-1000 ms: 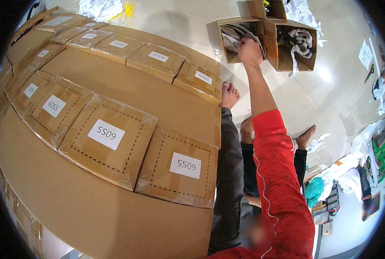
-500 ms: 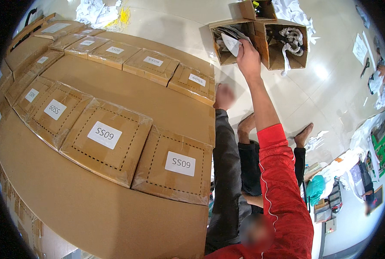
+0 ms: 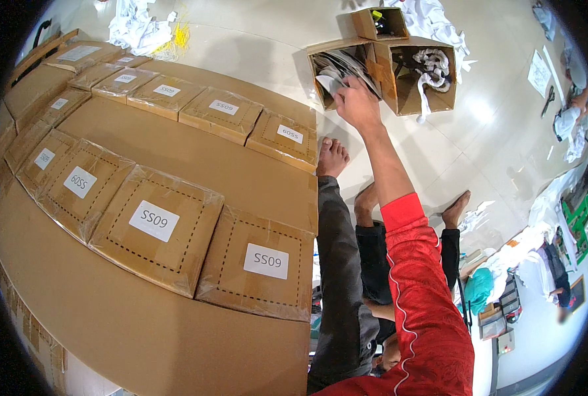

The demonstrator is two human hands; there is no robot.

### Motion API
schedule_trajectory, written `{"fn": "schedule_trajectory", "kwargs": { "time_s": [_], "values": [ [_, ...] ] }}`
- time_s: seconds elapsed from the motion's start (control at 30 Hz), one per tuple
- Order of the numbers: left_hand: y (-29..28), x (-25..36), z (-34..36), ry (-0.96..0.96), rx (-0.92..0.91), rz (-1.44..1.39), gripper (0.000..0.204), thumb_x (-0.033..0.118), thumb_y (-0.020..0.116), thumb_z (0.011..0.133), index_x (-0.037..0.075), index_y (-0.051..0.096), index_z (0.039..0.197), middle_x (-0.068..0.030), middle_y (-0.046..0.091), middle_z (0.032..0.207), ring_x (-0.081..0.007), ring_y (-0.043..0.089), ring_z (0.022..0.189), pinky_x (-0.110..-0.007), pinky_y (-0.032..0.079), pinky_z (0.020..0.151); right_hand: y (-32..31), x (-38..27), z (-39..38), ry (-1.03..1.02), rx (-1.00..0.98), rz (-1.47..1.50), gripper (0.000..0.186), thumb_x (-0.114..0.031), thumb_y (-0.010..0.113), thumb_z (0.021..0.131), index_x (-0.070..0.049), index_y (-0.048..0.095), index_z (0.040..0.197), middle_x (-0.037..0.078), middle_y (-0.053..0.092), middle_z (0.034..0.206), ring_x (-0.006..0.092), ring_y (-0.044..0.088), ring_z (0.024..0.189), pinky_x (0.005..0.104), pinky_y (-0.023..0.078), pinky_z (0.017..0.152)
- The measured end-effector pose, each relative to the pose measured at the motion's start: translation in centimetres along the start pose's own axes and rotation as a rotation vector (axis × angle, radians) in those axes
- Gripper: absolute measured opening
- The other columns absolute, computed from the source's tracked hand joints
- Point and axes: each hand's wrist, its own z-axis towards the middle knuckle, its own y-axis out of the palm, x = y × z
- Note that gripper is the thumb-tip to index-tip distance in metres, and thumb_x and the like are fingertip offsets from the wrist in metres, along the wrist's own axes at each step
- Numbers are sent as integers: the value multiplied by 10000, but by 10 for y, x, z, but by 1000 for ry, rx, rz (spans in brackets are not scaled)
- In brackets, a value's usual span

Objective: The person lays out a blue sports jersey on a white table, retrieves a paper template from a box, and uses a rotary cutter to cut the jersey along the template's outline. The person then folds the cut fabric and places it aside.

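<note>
My right hand (image 3: 357, 100), at the end of a red sleeve, reaches into the left compartment of the open cardboard boxes (image 3: 311, 61), its curled fingers pinching the white and grey paper sheets (image 3: 343, 64) there. Just beside it, the other compartment (image 3: 445, 99) holds crumpled white strips (image 3: 432, 66). A smaller box (image 3: 365, 24) with a yellow object stands behind them. Left of my arm, taped cardboard packages (image 3: 155, 254) with white labels lie in two rows on large cardboard (image 3: 149, 356). My left hand is not in view.
A bare foot (image 3: 333, 156) is beside the cardboard edge. Another person's legs (image 3: 373, 257) lie below my arm. Crumpled paper (image 3: 142, 33) and yellow strands (image 3: 175, 39) are on the tiled floor, with scissors (image 3: 548, 101) and piles of fabric (image 3: 531, 264) to the right.
My right hand has shifted left and lower in the picture, along with the open boxes, as the view moved; a white sheet it had lifted sits lower among the others.
</note>
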Motion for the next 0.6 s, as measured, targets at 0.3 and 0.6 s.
{"fn": "schedule_trajectory", "kwargs": {
  "time_s": [0.3,0.6],
  "values": [
    [-4,5,-4,-30,-11,49,439,455,484,978,251,514,590,85,514,601,-132,516,841,-464,316,1071,15,-5,18,197,-8,80,382,-178,632,903,-151,635,1284,138,676,1195,365,653,1090,483,540,930],
    [-9,13,10,-134,-95,-17,386,414,591,947,247,517,607,100,553,602,-66,530,827,-447,220,1200,22,-12,19,207,110,111,373,-149,578,908,-167,638,1275,150,693,1142,379,659,1070,493,547,910]
  ]
}}
